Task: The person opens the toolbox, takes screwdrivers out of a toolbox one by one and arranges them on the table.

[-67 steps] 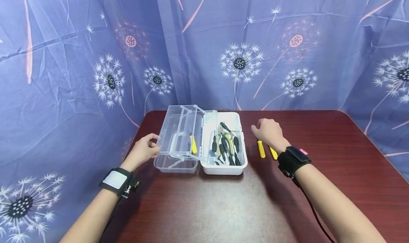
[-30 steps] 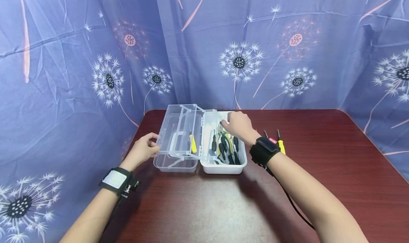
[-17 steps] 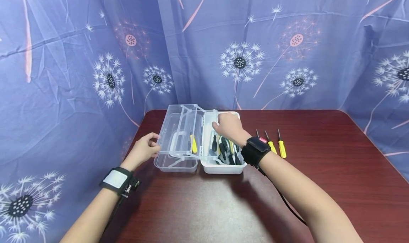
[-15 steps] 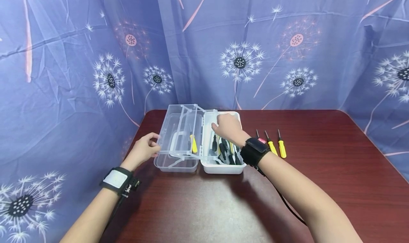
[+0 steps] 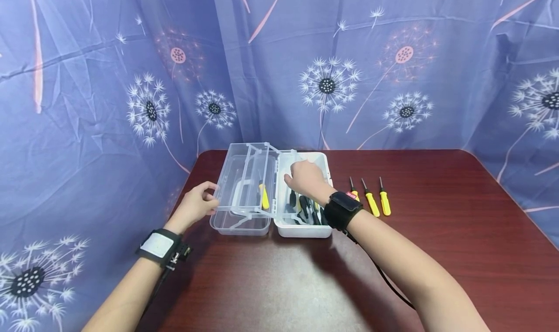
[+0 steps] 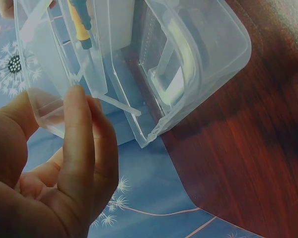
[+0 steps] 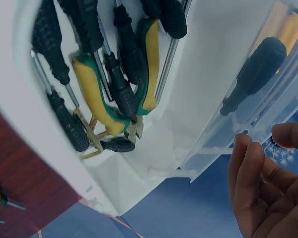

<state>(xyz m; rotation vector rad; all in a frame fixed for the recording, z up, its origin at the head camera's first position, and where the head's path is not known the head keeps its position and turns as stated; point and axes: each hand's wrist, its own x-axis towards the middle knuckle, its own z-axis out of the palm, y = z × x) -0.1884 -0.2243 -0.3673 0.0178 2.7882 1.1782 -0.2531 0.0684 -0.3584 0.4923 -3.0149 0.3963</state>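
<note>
My left hand (image 5: pixel 197 205) pinches the outer edge of the raised clear tray (image 6: pixel 49 111) of an opened toolbox, thumb on one side and fingers on the other. A yellow-handled screwdriver (image 5: pixel 264 197) lies in that tray. My right hand (image 5: pixel 306 179) hangs over the toolbox's white base (image 5: pixel 304 231), thumb and fingers apart with nothing between them. Close to its fingertips, a black-handled screwdriver (image 7: pixel 260 69) lies in a clear tray section. Pliers with yellow and green grips (image 7: pixel 97 94) and several black-handled screwdrivers (image 7: pixel 49 39) fill the white base.
Three yellow-handled screwdrivers (image 5: pixel 370 204) lie side by side on the dark red table (image 5: pixel 436 215), right of the toolbox. The clear lid (image 5: pixel 240 230) rests folded out on the left. A blue dandelion-patterned curtain (image 5: pixel 279 79) borders the table's back and left.
My right hand has moved left from above the yellow-handled screwdrivers to over the toolbox, then slightly nearer me. All three screwdrivers now show. My left hand has kept its hold on the tray.
</note>
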